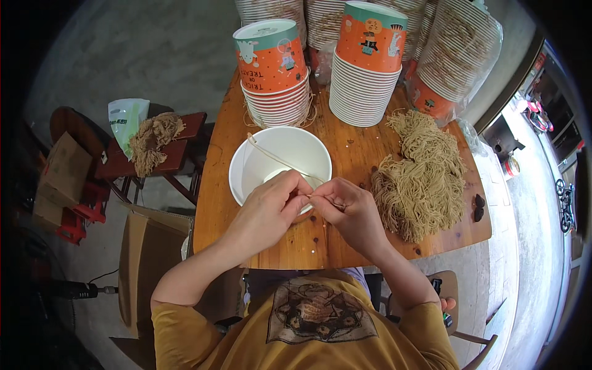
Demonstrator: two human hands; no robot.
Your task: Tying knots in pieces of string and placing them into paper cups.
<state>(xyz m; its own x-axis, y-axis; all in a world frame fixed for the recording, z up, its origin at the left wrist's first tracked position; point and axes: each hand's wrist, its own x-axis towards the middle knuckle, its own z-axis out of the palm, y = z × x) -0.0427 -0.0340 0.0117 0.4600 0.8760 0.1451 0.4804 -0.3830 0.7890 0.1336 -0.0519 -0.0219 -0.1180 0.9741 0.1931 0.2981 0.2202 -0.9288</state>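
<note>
A white paper bucket (pixel 245 168) stands mouth up on the table in front of me. A thin tan cord (pixel 277 161) runs from its far left rim across the opening to my fingers. Over the near right rim, my left hand (pixel 270 200) pinches the cord between thumb and fingertips. Close against it, my right hand (pixel 353 213) pinches too, on the cord's end as far as I can see. The fingertips almost meet, and they hide the near rim and most of the bucket's outer side. To the right lies a big heap of tan cords (pixel 419 185).
Behind the bucket on the wooden table (pixel 216 209) rise two stacks of orange buckets, a left stack (pixel 271 68) and a right stack (pixel 368 80). Bagged stacks (pixel 459 52) stand farther back. A bench (pixel 188 132) with a cord bundle (pixel 154 139) and an open cardboard box (pixel 145 253) are at left.
</note>
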